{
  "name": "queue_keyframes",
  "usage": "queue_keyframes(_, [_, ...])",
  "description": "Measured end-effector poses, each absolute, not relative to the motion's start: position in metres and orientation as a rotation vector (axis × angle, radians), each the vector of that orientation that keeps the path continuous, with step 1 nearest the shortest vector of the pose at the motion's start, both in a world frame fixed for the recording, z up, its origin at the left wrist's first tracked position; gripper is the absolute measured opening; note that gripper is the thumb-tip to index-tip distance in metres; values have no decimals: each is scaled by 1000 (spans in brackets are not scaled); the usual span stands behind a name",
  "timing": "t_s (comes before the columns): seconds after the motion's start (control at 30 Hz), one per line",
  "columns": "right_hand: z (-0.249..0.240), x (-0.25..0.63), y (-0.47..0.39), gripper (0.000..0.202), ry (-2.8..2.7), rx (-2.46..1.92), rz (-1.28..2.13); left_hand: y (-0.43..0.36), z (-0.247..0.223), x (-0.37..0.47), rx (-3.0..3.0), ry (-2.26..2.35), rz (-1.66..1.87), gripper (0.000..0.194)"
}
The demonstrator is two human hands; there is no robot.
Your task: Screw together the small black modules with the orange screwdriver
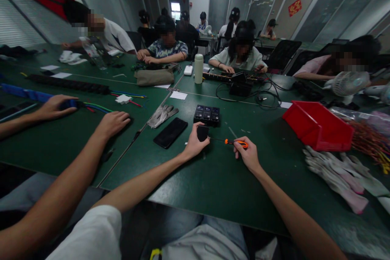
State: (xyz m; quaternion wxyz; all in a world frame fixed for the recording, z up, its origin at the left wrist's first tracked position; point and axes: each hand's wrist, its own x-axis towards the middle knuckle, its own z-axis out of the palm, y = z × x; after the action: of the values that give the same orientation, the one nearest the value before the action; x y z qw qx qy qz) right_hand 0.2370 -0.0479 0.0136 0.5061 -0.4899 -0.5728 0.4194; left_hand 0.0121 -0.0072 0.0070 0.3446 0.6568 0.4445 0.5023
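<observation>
My left hand [196,143] grips a small black block [202,133] over the green table [183,178]. In my right hand [247,153] is a screwdriver [240,143] with an orange and black handle, its shaft pointing left and its tip at the block's right side. Just beyond the block stands a black module [206,115] with several sections. A black phone [170,132] lies left of my left hand, and a grey-white glove [162,115] rests behind it.
At the right are a red bin [318,126], gloves [338,174] and bundled wires [371,142]. A person's two hands [112,124] rest at the left near a blue strip [27,93]. A pale bottle [198,68] and black cables [265,93] stand farther back.
</observation>
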Motion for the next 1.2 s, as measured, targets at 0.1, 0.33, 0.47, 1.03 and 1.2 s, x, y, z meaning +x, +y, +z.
queue_keyframes(0.1, [13,237,-47,28,-1376,-1200,1034,-7,6,12,1701,1154,1300,52])
queue_keyframes(0.33, [11,238,-46,25,-1389,-1200,1014,-7,7,11,1718,1153,1306,51])
queue_keyframes(0.47, [9,239,-45,27,-1418,-1227,900,-7,7,11,1726,1153,1291,51])
queue_keyframes(1.03, [15,239,-47,29,-1413,-1205,1022,-10,14,13,1711,1196,1247,49])
queue_keyframes(1.2, [13,238,-47,28,-1394,-1226,1080,-9,13,12,1714,1208,1249,51])
